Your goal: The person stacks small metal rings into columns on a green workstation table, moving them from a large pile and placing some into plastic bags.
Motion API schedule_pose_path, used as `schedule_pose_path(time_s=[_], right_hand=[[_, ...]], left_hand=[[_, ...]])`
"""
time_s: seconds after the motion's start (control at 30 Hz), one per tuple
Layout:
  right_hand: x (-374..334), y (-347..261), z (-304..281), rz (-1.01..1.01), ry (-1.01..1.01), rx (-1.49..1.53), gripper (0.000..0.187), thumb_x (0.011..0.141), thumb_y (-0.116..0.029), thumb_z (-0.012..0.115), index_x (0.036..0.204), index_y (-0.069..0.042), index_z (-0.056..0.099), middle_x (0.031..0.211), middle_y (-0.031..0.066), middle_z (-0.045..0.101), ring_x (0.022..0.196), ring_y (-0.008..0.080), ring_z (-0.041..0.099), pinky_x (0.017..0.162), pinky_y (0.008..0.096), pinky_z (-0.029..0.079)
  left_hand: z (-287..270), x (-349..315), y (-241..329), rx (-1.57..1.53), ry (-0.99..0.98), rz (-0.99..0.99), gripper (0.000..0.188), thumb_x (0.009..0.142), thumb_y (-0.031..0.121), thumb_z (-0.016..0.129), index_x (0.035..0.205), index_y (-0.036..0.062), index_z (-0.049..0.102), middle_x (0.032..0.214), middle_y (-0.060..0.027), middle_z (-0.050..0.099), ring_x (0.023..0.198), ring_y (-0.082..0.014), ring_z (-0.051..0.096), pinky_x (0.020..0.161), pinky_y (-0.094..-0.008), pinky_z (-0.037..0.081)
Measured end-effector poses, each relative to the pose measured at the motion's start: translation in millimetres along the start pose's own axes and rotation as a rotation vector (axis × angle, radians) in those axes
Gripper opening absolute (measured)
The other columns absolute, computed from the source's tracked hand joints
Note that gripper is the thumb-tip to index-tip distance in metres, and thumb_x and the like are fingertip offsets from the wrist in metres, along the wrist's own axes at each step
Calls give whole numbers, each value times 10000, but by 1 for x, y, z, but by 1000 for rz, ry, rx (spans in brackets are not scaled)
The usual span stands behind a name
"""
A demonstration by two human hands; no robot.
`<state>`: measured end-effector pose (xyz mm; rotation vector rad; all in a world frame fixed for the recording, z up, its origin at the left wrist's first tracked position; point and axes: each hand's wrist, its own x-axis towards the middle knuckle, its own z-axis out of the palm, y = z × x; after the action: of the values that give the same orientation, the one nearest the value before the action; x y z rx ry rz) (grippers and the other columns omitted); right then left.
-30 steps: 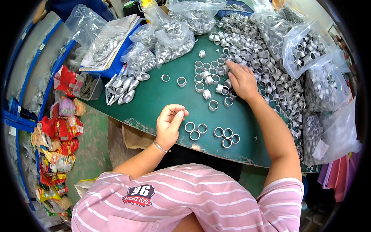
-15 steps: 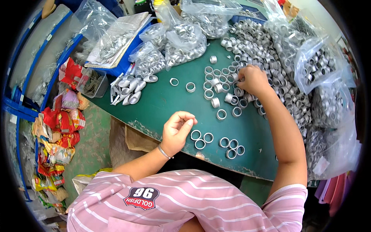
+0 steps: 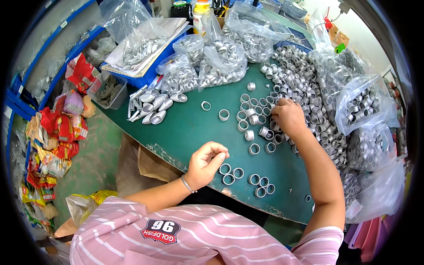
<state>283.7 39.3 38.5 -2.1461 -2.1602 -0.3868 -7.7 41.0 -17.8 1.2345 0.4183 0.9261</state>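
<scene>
My left hand (image 3: 206, 165), with a bracelet on the wrist, hovers over the near table edge. Its fingers curl in toward the thumb, and no object shows in them. Just right of it lie a cluster of three metal rings (image 3: 238, 172) and a second small cluster of rings (image 3: 263, 181). My right hand (image 3: 290, 117) reaches to the near-left fringe of a large heap of silver threaded rings (image 3: 304, 84). Its fingers bend down among the rings; the back of the hand hides whatever they grip. Loose rings (image 3: 254, 149) are spread left of it.
Clear plastic bags of metal parts (image 3: 223, 64) line the back; more bags (image 3: 366, 106) flank the heap's right. Slanted-cut threaded tubes (image 3: 159, 106) lie at left by a blue bin (image 3: 141, 81). A lone ring (image 3: 308, 198) sits near the front edge. Colourful packets (image 3: 57, 132) are stacked beside the table.
The view has shifted, showing more of the table's far side. My right hand stays at the heap's edge with its fingers still bent down. The left hand remains curled beside the ring clusters.
</scene>
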Motion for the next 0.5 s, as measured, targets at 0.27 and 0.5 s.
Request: schedule_pose_path(time_s=[0.27,0.5], right_hand=[[11,0,-4,141,-13,177,43,729,-83,641,747,-46,630,805,90,622,780,285,615,674,414,490],[63,-13,-44,467,-26,1127,124,837,-14,531,952,-1,574,728,28,608,586,97,586,491,217,439]], left_hand=[[-3,0,0,7,-18,-12,95,898,-7,516,987,0,549,928,-59,567,885,-122,558,809,-270,452],[-6,-2,0,13,-30,-3,104,887,-22,517,984,-4,549,937,-69,562,880,-129,557,800,-274,449]])
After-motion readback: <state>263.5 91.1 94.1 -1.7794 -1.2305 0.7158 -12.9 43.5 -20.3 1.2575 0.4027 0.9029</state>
